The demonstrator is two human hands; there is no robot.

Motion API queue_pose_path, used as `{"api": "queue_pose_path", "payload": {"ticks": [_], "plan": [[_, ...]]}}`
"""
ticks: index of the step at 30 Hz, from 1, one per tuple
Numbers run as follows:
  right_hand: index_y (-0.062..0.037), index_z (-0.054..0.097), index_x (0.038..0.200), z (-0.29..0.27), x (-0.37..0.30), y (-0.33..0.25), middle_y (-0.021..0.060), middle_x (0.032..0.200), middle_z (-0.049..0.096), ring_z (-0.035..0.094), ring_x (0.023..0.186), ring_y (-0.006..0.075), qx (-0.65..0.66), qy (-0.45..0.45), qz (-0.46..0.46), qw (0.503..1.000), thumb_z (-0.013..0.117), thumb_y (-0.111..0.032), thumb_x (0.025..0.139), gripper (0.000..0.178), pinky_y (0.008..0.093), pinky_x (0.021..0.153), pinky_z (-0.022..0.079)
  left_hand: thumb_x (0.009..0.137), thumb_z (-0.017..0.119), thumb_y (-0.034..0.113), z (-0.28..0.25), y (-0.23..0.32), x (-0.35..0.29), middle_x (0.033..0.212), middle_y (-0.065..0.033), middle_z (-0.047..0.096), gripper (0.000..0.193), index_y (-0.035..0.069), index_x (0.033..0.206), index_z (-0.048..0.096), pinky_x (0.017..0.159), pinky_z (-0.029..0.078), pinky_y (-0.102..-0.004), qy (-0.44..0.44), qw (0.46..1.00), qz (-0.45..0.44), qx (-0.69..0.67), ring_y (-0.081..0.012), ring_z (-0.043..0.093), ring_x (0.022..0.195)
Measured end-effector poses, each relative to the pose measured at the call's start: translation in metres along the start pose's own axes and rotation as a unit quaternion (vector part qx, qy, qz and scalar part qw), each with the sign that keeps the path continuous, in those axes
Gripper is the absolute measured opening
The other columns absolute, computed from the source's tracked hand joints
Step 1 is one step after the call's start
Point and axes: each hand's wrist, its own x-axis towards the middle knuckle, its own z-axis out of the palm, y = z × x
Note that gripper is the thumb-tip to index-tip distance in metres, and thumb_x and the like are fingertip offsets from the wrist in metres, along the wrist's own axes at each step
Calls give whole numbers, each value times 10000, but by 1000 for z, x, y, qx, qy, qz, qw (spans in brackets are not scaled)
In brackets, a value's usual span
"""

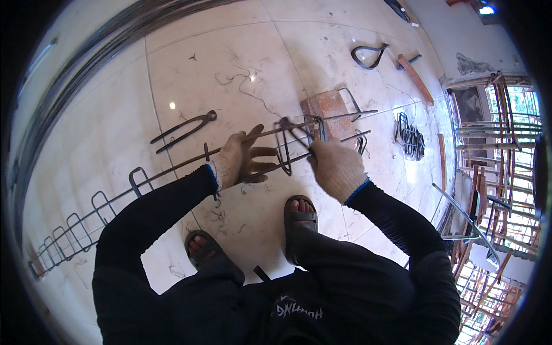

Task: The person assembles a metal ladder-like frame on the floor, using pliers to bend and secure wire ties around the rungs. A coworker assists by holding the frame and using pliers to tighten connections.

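Note:
Two long steel bars (183,165) run slantwise across the floor before me, with several bent square stirrups (102,202) hung along their left part. My left hand (244,158), in a beige knitted glove, is at the bars with its fingers spread and the upper bar passing by the thumb. My right hand (338,167), gloved alike, is closed on a corner of a stirrup (286,150) that surrounds the bars; its top is blurred. Another stirrup (319,127) stands just beyond the right fingers. The right fingertips are partly hidden.
A reddish block (330,115) lies under the bars' right end. Pincers (185,131) rest on the tiles beyond my left hand. Rightward are piled stirrups (409,138), a black loop (368,56) and a wooden strip (415,79). Long rods (86,63) curve along the far left. My sandalled feet (300,221) stand near.

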Motion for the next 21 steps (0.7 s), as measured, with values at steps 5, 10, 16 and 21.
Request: {"api": "queue_pose_path", "payload": {"ticks": [5, 10, 16, 21], "plan": [[-54, 729, 1094, 9, 8, 38, 251, 948, 757, 765, 904, 454, -8, 42, 45, 998, 649, -319, 1063, 279, 584, 799, 602, 1125, 154, 603, -3, -8, 2, 1640, -179, 502, 679, 414, 1774, 212, 965, 570, -526, -3, 1000, 7, 5, -389, 618, 1341], [-56, 741, 1087, 11, -6, 30, 246, 940, 765, 764, 906, 449, 37, 12, 55, 998, 646, -313, 1061, 275, 580, 806, 602, 1124, 152, 594, -8, -10, 5, 1646, -181, 506, 671, 424, 1770, 222, 960, 570, -531, -12, 1000, 7, -4, -388, 625, 1325], [-46, 738, 1051, 21, 5, 52, 244, 944, 770, 764, 904, 437, 30, 59, 111, 992, 636, -316, 1061, 289, 566, 807, 608, 1131, 180, 618, -9, -6, 3, 1692, -214, 432, 700, 373, 1787, 174, 1021, 572, -536, -14, 1000, 16, 11, -402, 593, 1377], [-63, 771, 1172, 20, -12, 57, 223, 1054, 781, 759, 984, 450, 124, 15, 89, 988, 648, -325, 1046, 315, 553, 864, 603, 1131, 128, 583, -14, -5, 11, 1650, -202, 495, 681, 383, 1775, 228, 974, 570, -532, 21, 999, 18, 17, -394, 615, 1361]]}}
